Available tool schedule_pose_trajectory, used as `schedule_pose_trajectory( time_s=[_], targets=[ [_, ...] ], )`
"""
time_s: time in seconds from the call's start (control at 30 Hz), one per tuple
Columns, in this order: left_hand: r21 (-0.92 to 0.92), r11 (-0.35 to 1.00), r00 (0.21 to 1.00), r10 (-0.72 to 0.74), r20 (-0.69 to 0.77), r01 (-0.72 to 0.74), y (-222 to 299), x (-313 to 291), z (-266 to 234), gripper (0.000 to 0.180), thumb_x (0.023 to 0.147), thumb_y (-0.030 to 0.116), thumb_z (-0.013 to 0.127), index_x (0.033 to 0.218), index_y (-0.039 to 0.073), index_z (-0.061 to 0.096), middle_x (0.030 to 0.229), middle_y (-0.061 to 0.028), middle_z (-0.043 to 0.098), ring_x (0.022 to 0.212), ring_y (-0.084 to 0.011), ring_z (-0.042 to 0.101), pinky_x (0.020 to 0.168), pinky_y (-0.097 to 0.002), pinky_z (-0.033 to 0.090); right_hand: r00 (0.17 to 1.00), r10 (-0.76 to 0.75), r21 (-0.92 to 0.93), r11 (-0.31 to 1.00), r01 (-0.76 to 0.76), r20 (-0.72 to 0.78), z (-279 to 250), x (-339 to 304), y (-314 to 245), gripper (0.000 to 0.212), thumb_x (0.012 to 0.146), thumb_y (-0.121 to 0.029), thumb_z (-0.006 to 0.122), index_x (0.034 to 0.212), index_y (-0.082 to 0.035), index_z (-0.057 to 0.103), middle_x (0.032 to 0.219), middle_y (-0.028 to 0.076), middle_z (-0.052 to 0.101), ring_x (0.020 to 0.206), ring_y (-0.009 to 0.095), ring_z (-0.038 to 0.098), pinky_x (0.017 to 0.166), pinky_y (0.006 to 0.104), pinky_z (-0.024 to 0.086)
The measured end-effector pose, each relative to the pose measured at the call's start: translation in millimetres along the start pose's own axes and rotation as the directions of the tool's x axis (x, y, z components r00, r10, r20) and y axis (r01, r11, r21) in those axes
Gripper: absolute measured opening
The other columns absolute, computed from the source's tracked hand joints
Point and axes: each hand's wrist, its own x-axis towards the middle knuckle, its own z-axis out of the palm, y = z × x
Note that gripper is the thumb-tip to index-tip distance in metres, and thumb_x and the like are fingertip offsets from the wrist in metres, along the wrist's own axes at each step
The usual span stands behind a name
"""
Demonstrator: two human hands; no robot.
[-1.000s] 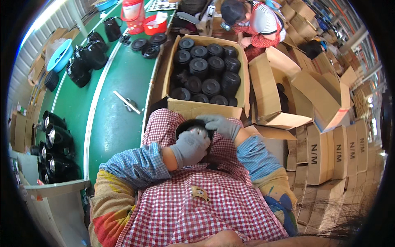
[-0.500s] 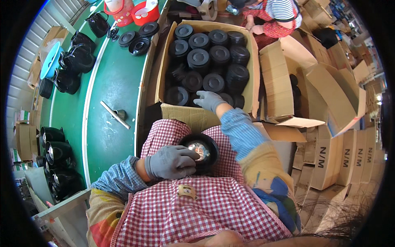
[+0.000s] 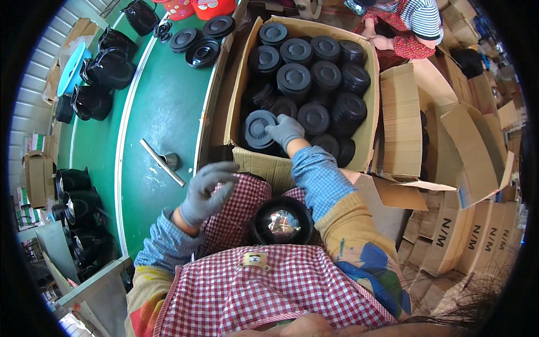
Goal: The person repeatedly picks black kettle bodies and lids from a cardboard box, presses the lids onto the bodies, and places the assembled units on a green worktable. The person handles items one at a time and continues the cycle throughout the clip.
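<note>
My right hand, in a grey glove, grips the edge of a round black plastic lid at the near left corner of a cardboard box. The lid is tilted up a little, and the thumb side of the hand is partly hidden. Stacks of similar black lids fill the box. My left hand, also gloved, is raised above my left thigh with curled but parted fingers and holds nothing. A round black piece with a shiny, mirror-like centre rests in my lap on the checked apron.
To the left runs a green work table bearing a metal T-shaped tool, black kettle bodies and a turquoise basin. An open carton stands right of the lid box. Another person sits beyond.
My left hand has come off the round black piece in my lap and moved up and left. My right hand has closed on a lid. The view has shifted slightly.
</note>
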Motion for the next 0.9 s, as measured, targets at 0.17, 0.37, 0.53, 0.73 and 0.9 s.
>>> schedule_pose_trajectory(
  time_s=[0.17, 0.37, 0.53, 0.73, 0.9],
  targets=[
    [0.478, 0.864, 0.987, 0.150, 0.051, -0.156, -21.4, 48.5, 2.6, 0.072, 0.072, 0.013, 0.080, 0.139, 0.005, 0.055, 0.142, -0.0202, 0.055, 0.134, -0.0403, 0.049, 0.113, -0.0493, 0.040, 0.995, -0.001, 0.358, 0.933, -0.034, 0.099, -46.9, -19.3, 28.4, 0.051, 0.081, -0.040, 0.076, 0.114, -0.001, 0.074, 0.106, 0.017, 0.074, 0.097, 0.028, 0.070, 0.086, 0.0380, 0.053],
    [0.637, 0.613, 0.884, 0.303, 0.356, -0.467, -39.2, 107.1, 38.5, 0.081, 0.067, 0.012, 0.080, 0.142, 0.014, 0.050, 0.145, -0.0159, 0.051, 0.138, -0.0395, 0.044, 0.113, -0.0513, 0.039, 0.874, -0.476, 0.271, 0.832, 0.485, -0.103, -82.3, -72.9, 53.6, 0.033, 0.090, -0.021, 0.071, 0.117, -0.002, 0.074, 0.117, 0.014, 0.073, 0.110, 0.022, 0.067, 0.096, 0.0299, 0.049],
    [0.564, 0.734, 0.925, 0.325, 0.196, -0.378, -25.2, 109.2, -4.3, 0.047, 0.071, 0.003, 0.074, 0.116, 0.011, 0.065, 0.118, -0.0108, 0.067, 0.112, -0.0329, 0.064, 0.097, -0.0410, 0.053, 0.973, -0.099, 0.628, 0.749, 0.212, -0.210, -90.0, -125.2, 67.4, 0.043, 0.099, -0.039, 0.065, 0.127, -0.006, 0.068, 0.102, 0.009, 0.072, 0.087, 0.015, 0.067, 0.076, 0.0283, 0.053],
    [0.894, 0.413, 0.936, 0.211, -0.281, 0.176, -107.4, 67.7, -148.3, 0.053, 0.071, 0.005, 0.075, 0.122, 0.011, 0.062, 0.125, -0.0133, 0.064, 0.115, -0.0378, 0.061, 0.097, -0.0463, 0.051, 0.978, -0.081, 0.818, 0.538, 0.206, -0.193, -62.9, -156.5, 134.0, 0.047, 0.102, -0.041, 0.059, 0.134, -0.007, 0.061, 0.105, 0.009, 0.071, 0.085, 0.015, 0.067, 0.074, 0.0276, 0.054],
    [0.971, 0.186, 0.983, -0.135, -0.128, 0.152, -107.5, 66.0, -158.3, 0.046, 0.074, 0.022, 0.081, 0.113, 0.011, 0.061, 0.111, -0.0131, 0.064, 0.106, -0.0356, 0.063, 0.089, -0.0456, 0.053, 0.983, -0.047, 0.833, 0.525, 0.175, -0.177, -45.3, -186.2, 133.3, 0.042, 0.104, -0.032, 0.057, 0.135, -0.005, 0.060, 0.108, 0.010, 0.071, 0.091, 0.016, 0.067, 0.081, 0.0293, 0.055]
  ],
)
